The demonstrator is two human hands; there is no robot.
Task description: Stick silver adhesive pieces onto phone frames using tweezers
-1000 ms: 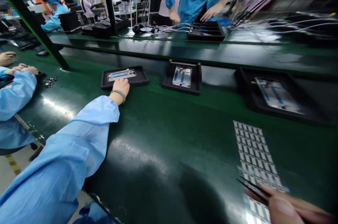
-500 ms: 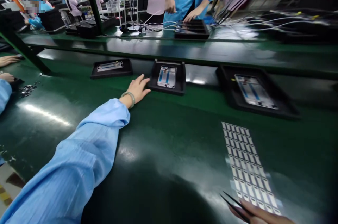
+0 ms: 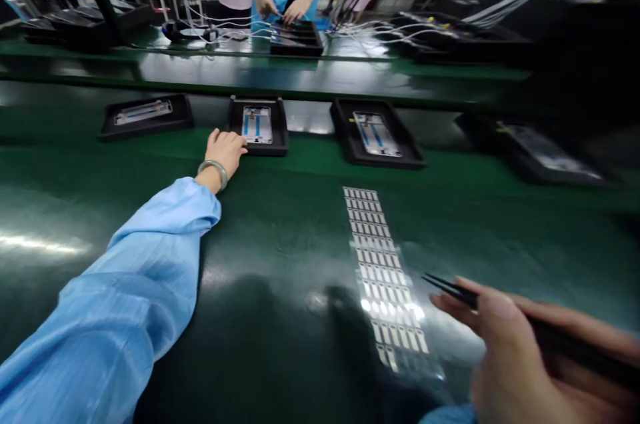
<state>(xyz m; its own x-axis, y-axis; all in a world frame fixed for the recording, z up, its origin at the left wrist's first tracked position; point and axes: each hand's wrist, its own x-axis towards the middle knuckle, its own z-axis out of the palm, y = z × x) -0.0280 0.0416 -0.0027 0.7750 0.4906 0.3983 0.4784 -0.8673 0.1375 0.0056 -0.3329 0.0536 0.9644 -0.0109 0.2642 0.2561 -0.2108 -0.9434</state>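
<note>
My left hand (image 3: 227,155) reaches to the lower left edge of a black tray (image 3: 275,150), its fingers slightly bent and apart, gripping nothing visible. Inside that tray lies a metal phone frame (image 3: 257,125) with blue strips. Black tweezers (image 3: 453,289) are held in my right hand (image 3: 515,337), their tips apart with nothing visible between them. Left of the tweezers, a clear sheet with rows of small pale rectangular pieces (image 3: 373,237) lies on the green table (image 3: 280,224).
More black trays with phone parts stand at the left (image 3: 186,119), right of centre (image 3: 345,144) and far right (image 3: 545,174). Behind them runs a raised green ledge (image 3: 320,86). Across it, a person's hands (image 3: 298,9) work over another black tray (image 3: 296,49) among white cables.
The view has swung right, so trays and sheet appear further left. My left hand has come a little nearer the middle tray's front edge. My right hand with the tweezers has risen further into view.
</note>
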